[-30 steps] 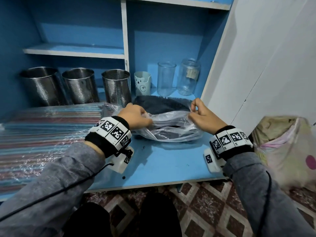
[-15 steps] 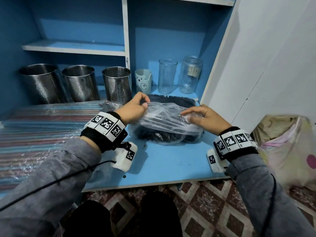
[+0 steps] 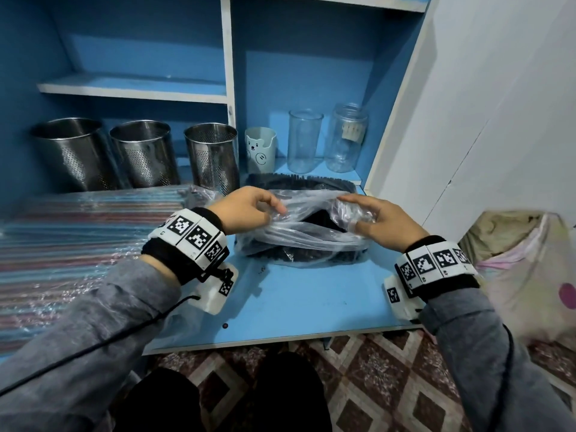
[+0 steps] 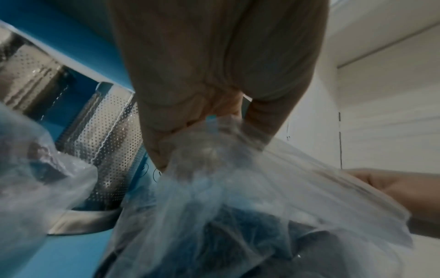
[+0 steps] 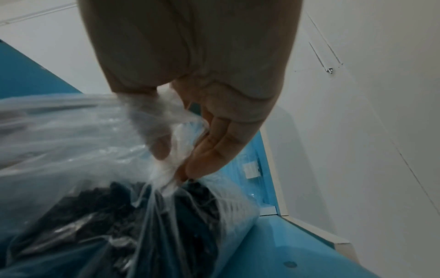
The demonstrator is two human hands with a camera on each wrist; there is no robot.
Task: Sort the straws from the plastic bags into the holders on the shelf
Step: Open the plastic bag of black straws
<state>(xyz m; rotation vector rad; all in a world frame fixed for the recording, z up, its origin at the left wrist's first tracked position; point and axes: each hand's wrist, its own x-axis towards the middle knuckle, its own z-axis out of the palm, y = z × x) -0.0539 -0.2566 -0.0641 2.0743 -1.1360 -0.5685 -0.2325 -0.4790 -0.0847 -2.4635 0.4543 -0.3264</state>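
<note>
We have the clear plastic bag (image 3: 304, 236) of black straws (image 3: 299, 258) lying on the blue shelf (image 3: 299, 307), in front of the right compartment. Our left hand (image 3: 246, 210) pinches the bag's film at its left top edge; grip clenched on the plastic, confirmed in the left wrist view where the film (image 4: 214, 143) bunches under the fingers. Our right hand (image 3: 381, 224) grasps the right top edge, thumb and fingers (image 5: 209, 150) pinching a twist of film in the right wrist view. The bag's mouth is pulled apart between both hands, with dark straws showing through the gap. More black straws (image 3: 299, 179) lie just behind the bag.

Left of the bag, a wide pack of colourful striped straws (image 3: 62, 244) in clear wrap lies flat on the shelf. Behind it stand three perforated steel holders (image 3: 143, 154) in a row, upright. In the right compartment stand a pale cup with a bear face (image 3: 260, 149), a clear glass (image 3: 304, 141) and a clear jar (image 3: 347, 138) with a label. Off to the right, beside the shelf, is a patterned fabric bundle (image 3: 523, 275).
</note>
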